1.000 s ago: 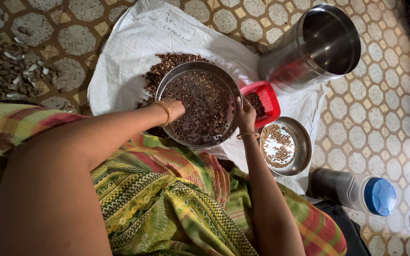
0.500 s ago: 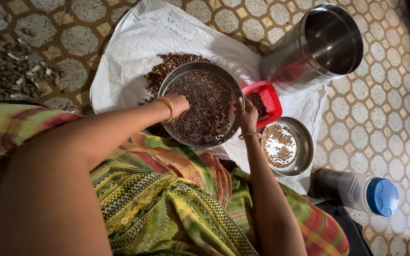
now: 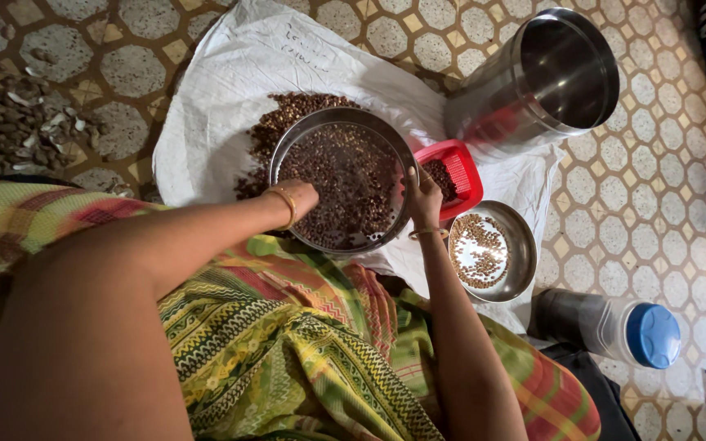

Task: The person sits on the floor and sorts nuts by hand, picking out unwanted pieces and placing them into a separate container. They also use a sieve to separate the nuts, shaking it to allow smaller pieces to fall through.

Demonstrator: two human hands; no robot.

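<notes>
Both hands gripping sieve [image 3: 341, 184], fingers [image 3: 409, 174] seemingly half-hidden

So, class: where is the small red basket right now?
In the head view, the red basket sits right of centre on the white sheet, beside the round sieve, between the tall steel canister and the small steel bowl.

The round sieve [image 3: 345, 184] hides part of the seed pile [image 3: 283, 122].
</notes>
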